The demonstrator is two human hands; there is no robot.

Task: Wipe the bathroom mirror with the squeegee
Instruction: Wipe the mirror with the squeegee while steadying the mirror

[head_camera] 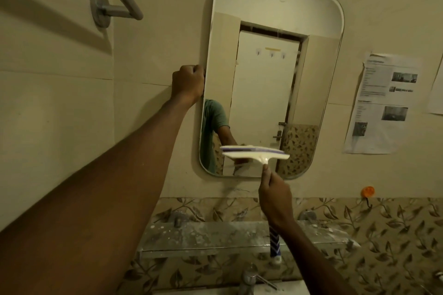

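A tall mirror [268, 74] with rounded corners hangs on the tiled wall. My left hand [189, 82] grips its left edge at mid height, fingers curled around the rim. My right hand [275, 196] is closed around the handle of a white squeegee [254, 153]. The squeegee's blade, with a purple strip, lies level against the lower part of the glass. Its blue-and-white handle end sticks out below my wrist. The mirror reflects a white door and part of a person in a green shirt.
A grey towel rail [112, 2] juts out at the upper left. Printed sheets [381, 103] are stuck to the wall right of the mirror. Below are a dusty glass shelf [206, 237], an orange hook [368, 191] and a tap [251, 278].
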